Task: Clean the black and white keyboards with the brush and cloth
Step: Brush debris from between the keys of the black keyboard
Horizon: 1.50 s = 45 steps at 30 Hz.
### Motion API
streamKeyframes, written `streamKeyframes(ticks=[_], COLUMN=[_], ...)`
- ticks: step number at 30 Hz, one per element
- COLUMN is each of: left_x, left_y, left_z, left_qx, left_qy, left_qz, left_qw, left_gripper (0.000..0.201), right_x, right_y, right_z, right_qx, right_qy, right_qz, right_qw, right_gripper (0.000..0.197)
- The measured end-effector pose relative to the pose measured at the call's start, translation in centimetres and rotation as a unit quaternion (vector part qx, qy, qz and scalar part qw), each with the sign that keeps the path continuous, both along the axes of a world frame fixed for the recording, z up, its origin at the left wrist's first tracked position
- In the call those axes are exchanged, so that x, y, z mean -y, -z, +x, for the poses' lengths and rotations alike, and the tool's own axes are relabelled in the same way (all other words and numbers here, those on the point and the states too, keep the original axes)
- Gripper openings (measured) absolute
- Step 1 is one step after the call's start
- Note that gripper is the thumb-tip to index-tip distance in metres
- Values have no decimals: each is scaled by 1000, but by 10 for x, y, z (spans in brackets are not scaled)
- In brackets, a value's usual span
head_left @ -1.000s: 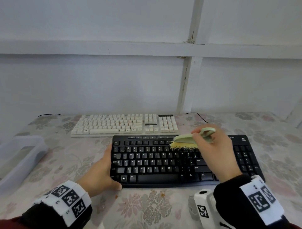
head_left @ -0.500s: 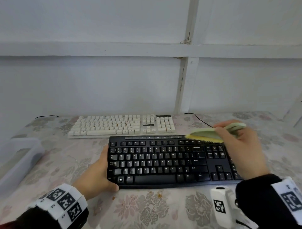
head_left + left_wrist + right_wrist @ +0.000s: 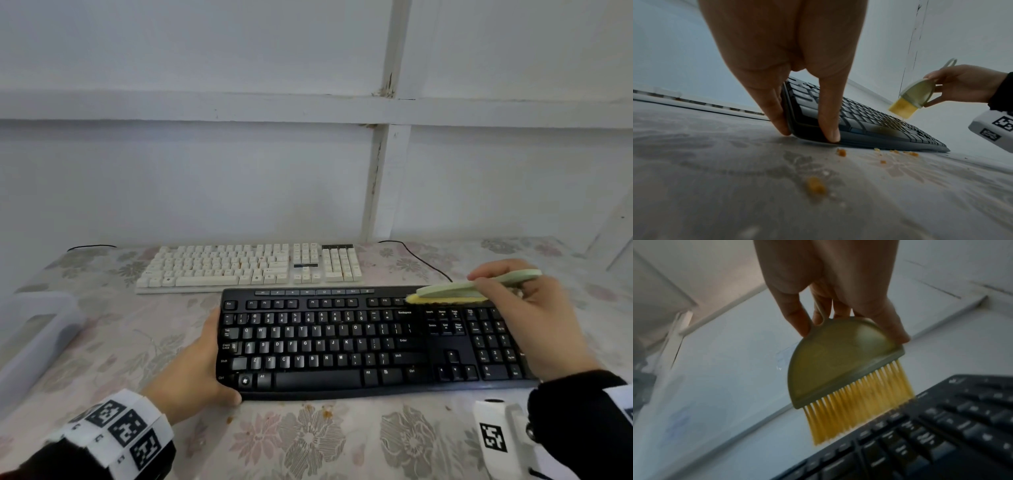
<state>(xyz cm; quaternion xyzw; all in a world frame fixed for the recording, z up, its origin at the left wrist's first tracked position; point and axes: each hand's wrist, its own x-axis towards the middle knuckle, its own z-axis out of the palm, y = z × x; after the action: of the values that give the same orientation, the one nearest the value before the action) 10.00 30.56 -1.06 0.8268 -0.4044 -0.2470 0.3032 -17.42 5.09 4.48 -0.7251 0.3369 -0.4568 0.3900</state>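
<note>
The black keyboard [image 3: 359, 342] lies flat on the table [image 3: 308, 442], near the front edge, its long side running left to right. The brush [image 3: 455, 293], pale green with yellow bristles, sits over the keyboard's upper right part, above the keys beside the number pad; in the left wrist view its bristles hang just above the keys, and whether they touch cannot be told. The right hand [image 3: 534, 318] grips the brush, thumb and fingers curled round its handle and its half-round back. The left hand [image 3: 195, 373] holds the keyboard's left end, the fingers [image 3: 777, 113] pressed along the short side and the thumb on the front corner.

Just behind the black keyboard, parallel to it and set somewhat to the left, lies the white keyboard [image 3: 250, 267], with a few orange specks among its keys. A thin black cable [image 3: 421, 258] runs across the table behind the brush. Orange crumbs [image 3: 816, 186] are scattered on the flowered tablecloth in front of the black keyboard. At the far left edge stands a translucent plastic container [image 3: 37, 329]; its contents cannot be made out. A white wall [image 3: 205, 178] with painted battens rises behind the table.
</note>
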Motion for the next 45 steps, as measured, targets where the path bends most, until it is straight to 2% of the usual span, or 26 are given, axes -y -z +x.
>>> streamKeyframes(ticks=[3,9,12,15,20,22,24,26,31,33,35,39,45], left_x=[0,0,0,0,0,0,0,1,-1,-1,0,1,0], left_y=[1,3,3,2,5,5,5,5,6,6,6,6,4], left_z=[1,3,4,3,5,5,5,6,7,8,8,7,8], left_qx=[3,3,9,11,3,-1,-2,-4,-12,-15,1,18,-16], left_qy=[3,-1,1,3,6,7,10,13,14,12,14,15,12], left_qz=[-2,4,-1,-1,0,-1,-3,-6,-10,-11,-1,5,-6], left_qw=[1000,1000,1000,1000,1000,1000,1000,1000,1000,1000,1000,1000,1000], left_gripper=[120,120,118,117,119,121,122,121,120,119,116,107,122], right_x=[-5,5,4,3,-5,-21,-44,-75,-145,-161,-172,-181,-165], right_y=[4,2,-1,6,-7,-16,-20,-18,-7,-6,-5,-4,-4], right_z=[2,-13,-12,-12,-16,-7,13,42,112,130,142,153,140], right_qx=[5,-21,4,-17,-58,-72,-56,-57,-114,-113,-128,-203,-243], right_qy=[-35,55,18,-1,134,151,99,23,-117,-150,-161,-153,-109], right_qz=[24,-7,7,30,-24,-57,-51,-50,-48,-36,-33,-43,-40], right_qw=[999,998,1000,999,989,984,992,997,985,982,978,966,963], right_gripper=[16,14,18,18,30,29,21,21,22,14,10,17,17])
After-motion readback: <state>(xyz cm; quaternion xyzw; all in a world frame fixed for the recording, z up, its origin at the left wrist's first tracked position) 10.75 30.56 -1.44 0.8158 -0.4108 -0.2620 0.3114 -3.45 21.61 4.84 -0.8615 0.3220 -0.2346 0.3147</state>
